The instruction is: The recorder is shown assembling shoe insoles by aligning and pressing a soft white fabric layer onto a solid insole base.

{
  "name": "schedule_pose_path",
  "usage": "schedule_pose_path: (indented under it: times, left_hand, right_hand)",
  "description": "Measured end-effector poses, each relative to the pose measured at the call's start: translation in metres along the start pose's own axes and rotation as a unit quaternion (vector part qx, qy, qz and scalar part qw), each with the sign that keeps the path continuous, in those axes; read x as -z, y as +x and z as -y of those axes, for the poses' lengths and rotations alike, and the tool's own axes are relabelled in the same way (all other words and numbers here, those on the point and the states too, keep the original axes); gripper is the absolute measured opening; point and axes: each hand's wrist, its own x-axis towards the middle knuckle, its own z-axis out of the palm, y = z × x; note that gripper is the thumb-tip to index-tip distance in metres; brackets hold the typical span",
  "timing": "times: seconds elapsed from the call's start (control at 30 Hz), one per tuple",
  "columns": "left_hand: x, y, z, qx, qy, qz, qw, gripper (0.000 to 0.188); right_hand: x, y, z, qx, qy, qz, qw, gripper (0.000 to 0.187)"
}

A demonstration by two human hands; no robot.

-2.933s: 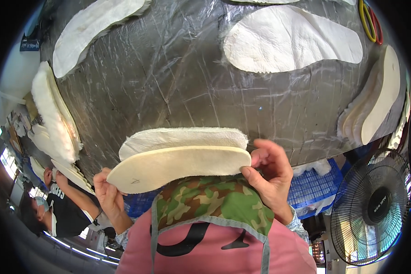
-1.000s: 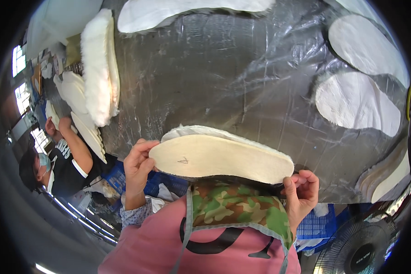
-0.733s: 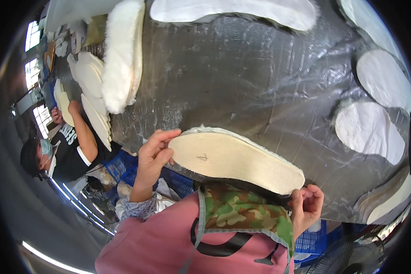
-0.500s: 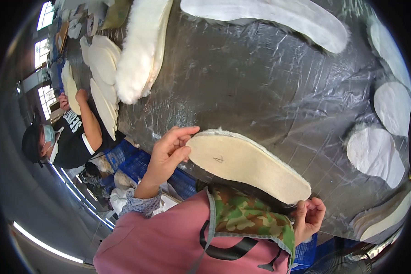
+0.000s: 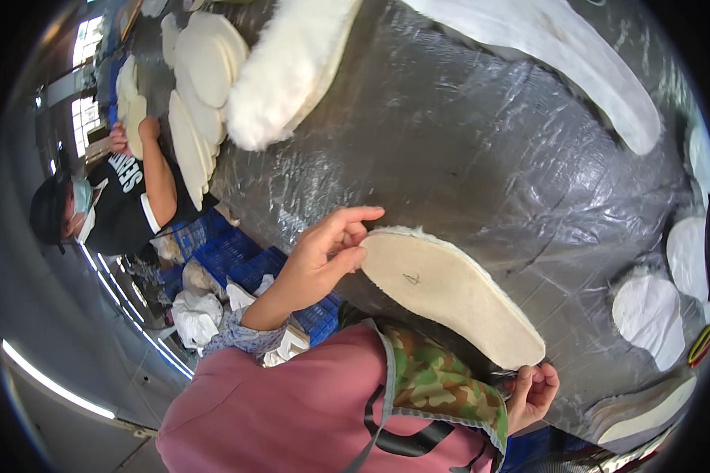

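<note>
Holding a long cream insole (image 5: 450, 296), smooth side up with a small dark mark near its wider end, fleece edging showing along the rim. Left hand (image 5: 323, 256) at the rounded end, thumb and fingers closed on that edge, index finger stretched out above it. Right hand (image 5: 532, 394) at the opposite, narrower end, fingers curled in a grip under the tip. Insole held between the two hands, just above the near edge of the worktop (image 5: 465, 150), tilted so the right end sits lower and closer to the body.

Worktop covered in crinkled grey plastic sheet. Beyond the left grip, a thick fluffy white fleece piece (image 5: 288, 71) lying on the sheet. Further out from the right grip, a long white sole-shaped piece (image 5: 576, 55), and to the right of it smaller white cut pieces (image 5: 651, 307) near the worktop rim. Out past the left hand, stacks of cream insoles (image 5: 197, 94), with another person (image 5: 114, 197) in a dark shirt reaching towards them. Blue crates (image 5: 237, 260) below the left forearm.
</note>
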Motion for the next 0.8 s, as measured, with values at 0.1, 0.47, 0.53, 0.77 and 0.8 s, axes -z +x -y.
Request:
schedule_pose_path:
  times: [0.1,0.47,0.53,0.77,0.8]
  left_hand:
    - [0.001,0.001,0.003,-0.008,0.005,0.017,1.000,0.044]
    - [0.000,0.002,0.015,-0.007,0.038,-0.009,0.999,0.038]
    - [-0.002,0.002,0.016,-0.016,0.049,-0.023,0.998,0.033]
    - [-0.002,-0.003,0.022,-0.034,0.015,-0.029,0.999,0.029]
    - [-0.001,-0.002,0.021,-0.031,0.007,-0.034,0.999,0.029]
  right_hand:
    - [0.005,0.002,0.002,-0.004,-0.012,0.022,1.000,0.032]
    - [0.005,0.002,0.001,0.019,-0.025,0.021,0.999,0.029]
    - [0.001,0.002,0.007,0.019,-0.011,0.007,1.000,0.025]
    - [-0.053,0.007,0.058,0.469,-0.304,0.192,0.807,0.022]
    - [-0.071,0.009,0.061,0.495,-0.318,0.251,0.768,0.033]
